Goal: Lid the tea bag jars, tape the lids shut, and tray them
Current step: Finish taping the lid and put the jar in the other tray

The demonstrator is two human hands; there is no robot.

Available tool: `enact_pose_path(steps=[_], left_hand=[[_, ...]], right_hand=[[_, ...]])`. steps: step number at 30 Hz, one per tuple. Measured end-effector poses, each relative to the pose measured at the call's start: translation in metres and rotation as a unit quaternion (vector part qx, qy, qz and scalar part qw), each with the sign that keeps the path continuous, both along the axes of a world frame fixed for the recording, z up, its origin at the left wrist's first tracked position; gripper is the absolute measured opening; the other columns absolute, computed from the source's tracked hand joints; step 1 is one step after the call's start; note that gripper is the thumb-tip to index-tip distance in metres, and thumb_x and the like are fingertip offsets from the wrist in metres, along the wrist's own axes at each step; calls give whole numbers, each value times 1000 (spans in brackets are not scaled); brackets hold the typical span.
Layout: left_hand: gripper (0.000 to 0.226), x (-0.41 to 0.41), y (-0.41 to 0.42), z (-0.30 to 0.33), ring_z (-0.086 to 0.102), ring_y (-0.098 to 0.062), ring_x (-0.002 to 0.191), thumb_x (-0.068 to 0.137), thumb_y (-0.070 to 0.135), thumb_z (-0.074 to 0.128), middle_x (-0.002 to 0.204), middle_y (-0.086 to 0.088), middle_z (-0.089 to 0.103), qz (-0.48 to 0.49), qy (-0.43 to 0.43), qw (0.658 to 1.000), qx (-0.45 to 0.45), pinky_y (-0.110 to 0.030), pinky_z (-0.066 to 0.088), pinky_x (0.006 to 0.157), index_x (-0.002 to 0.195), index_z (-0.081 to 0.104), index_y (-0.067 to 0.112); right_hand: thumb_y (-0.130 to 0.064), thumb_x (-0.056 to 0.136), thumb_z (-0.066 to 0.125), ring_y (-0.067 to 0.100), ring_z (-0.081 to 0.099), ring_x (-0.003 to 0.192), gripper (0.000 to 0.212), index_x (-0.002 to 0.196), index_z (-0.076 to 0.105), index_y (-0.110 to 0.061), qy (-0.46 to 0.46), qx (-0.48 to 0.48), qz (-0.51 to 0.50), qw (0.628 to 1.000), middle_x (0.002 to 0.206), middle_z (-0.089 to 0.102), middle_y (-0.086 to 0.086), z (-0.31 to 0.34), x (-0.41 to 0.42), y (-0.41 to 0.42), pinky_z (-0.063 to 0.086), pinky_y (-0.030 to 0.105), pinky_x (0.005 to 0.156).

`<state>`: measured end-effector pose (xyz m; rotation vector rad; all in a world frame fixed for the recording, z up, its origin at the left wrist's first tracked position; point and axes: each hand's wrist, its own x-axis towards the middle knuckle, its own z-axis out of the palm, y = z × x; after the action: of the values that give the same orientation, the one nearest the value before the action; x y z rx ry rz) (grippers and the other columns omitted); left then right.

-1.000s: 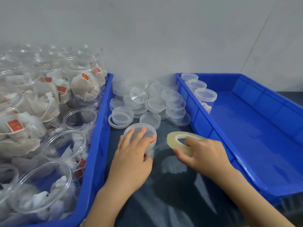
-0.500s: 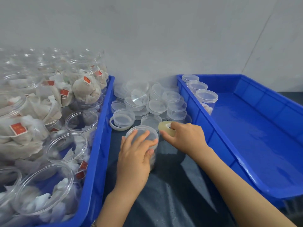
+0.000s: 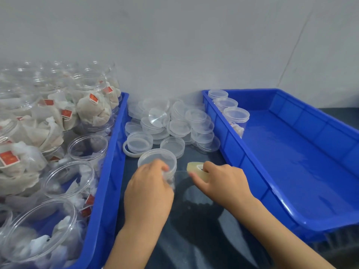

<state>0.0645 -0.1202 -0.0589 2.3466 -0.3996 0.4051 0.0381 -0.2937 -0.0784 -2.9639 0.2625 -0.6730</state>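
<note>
A jar (image 3: 157, 164) with its lid on stands on the dark table (image 3: 194, 230), in the gap between two blue trays. The left hand (image 3: 148, 193) grips the jar from the near side, fingers curled round the rim of its lid. The right hand (image 3: 221, 181) pinches a roll of tape (image 3: 197, 170), thumb under it and a finger through its hole. The roll is just beside the jar on its right, and a clear strip of tape runs from the roll to the jar's side.

Behind the jar, toward the wall (image 3: 174, 45), lies a heap of loose lids (image 3: 174, 123) on the table. A spare white ring (image 3: 128, 152) lies at the left of the heap, close to the left tray.

The left tray (image 3: 108, 181) is packed with open jars (image 3: 87, 146) full of tea bags (image 3: 93, 111) with red tags. Some jars are stacked up at the back.

The right tray (image 3: 272, 206) has three lidded jars (image 3: 236, 117) in a row along its left wall, up in the far corner. The rest of its floor is bare blue.
</note>
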Motion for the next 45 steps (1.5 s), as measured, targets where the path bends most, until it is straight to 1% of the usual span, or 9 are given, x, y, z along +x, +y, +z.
enact_pose_path(steps=[4,8,12,18,20,25,34,41,45], left_hand=[[70,23,-13,12,0,-14,145,92,53,33,158,3,7,-90,19,986,141,-34,3,116,149,1,30],[84,33,-10,0,-10,-12,144,80,66,-5,158,2,-7,-99,68,959,258,-28,-7,114,150,0,22],[91,33,-7,0,-10,-4,143,70,63,-18,158,9,-4,-122,86,970,194,-20,-12,110,150,3,23],[88,35,-4,3,-7,3,140,73,62,-14,156,17,2,-141,111,975,133,-13,-12,106,150,10,26],[90,34,-4,4,-7,3,141,71,64,-15,156,16,2,-142,109,975,132,-14,-11,107,149,11,27],[71,37,-2,1,-10,-1,142,87,61,1,157,13,-2,-144,91,968,182,-19,-11,110,150,8,27],[63,39,0,-1,-12,-7,143,98,41,37,157,14,-7,-142,55,958,244,-24,-12,111,150,2,31],[70,26,4,1,27,-8,128,81,-1,52,143,27,35,-103,-1,984,145,-18,12,97,136,43,43],[77,23,3,-3,26,0,133,77,-8,47,142,27,36,-89,39,991,87,-23,28,104,132,46,46]], right_hand=[[-66,84,35,22,51,58,44,78,48,-25,36,7,-9,999,58,49,-4,8,-9,5,28,28,47],[-67,81,33,22,56,59,42,72,43,-28,39,9,-25,999,54,47,-4,23,-31,12,27,27,46],[-63,75,42,18,44,31,44,59,55,-25,-60,-39,40,997,37,45,-6,17,-65,24,19,20,37],[-60,69,68,23,58,46,38,72,67,-22,-16,-39,-34,999,49,59,-3,14,-36,4,30,21,41],[-68,74,52,25,63,63,44,85,67,-28,7,-20,-51,998,62,65,-3,10,-15,-2,30,25,49],[-66,68,58,26,58,48,45,68,65,-21,-62,-10,-15,998,49,59,-3,3,25,-7,25,21,45],[-79,71,27,26,62,67,67,80,59,-21,2,8,28,1000,66,64,1,-8,46,-7,32,27,51],[-82,65,21,24,63,69,72,82,58,-24,14,-8,43,999,70,66,-1,-3,23,-2,35,28,53],[-73,73,34,20,61,71,57,86,58,-23,43,-27,84,995,71,64,-5,7,18,-3,33,28,52]])
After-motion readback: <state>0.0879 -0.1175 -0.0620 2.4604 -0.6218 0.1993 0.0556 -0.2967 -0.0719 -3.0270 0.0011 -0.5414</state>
